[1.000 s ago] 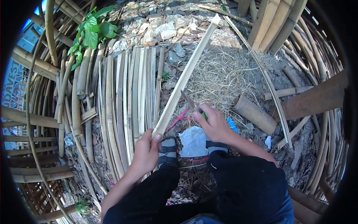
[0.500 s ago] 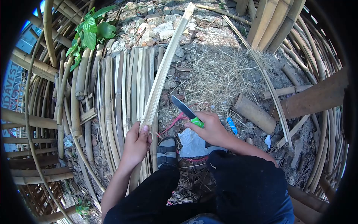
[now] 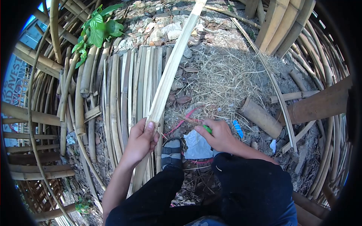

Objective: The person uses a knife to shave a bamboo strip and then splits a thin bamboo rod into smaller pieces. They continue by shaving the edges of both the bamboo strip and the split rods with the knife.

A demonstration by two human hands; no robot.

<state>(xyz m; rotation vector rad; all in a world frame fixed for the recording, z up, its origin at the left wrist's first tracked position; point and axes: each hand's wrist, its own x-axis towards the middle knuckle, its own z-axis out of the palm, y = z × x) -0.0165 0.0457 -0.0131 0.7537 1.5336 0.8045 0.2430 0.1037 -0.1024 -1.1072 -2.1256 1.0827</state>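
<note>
A long, pale split bamboo strip (image 3: 172,69) slants up and away, its near part gripped by my left hand (image 3: 141,142) with the thumb on top. My right hand (image 3: 218,135) is closed round the green handle (image 3: 207,129) of a knife. The knife's blade (image 3: 187,119) points left toward the strip, apart from it, and looks brownish and thin from this angle. Under and beside my left hand lies a row of split bamboo strips (image 3: 130,83).
Dry shavings (image 3: 230,75) cover the ground ahead. A thick bamboo piece (image 3: 261,118) and a long strip (image 3: 277,88) lie at the right. White plastic (image 3: 197,146) is beside my sandalled foot (image 3: 172,152). A leafy plant (image 3: 96,32) grows at the upper left.
The knife has turned, its blade now lower and flatter instead of showing its dark broad side. The whole view has shifted slightly; both hands keep their holds.
</note>
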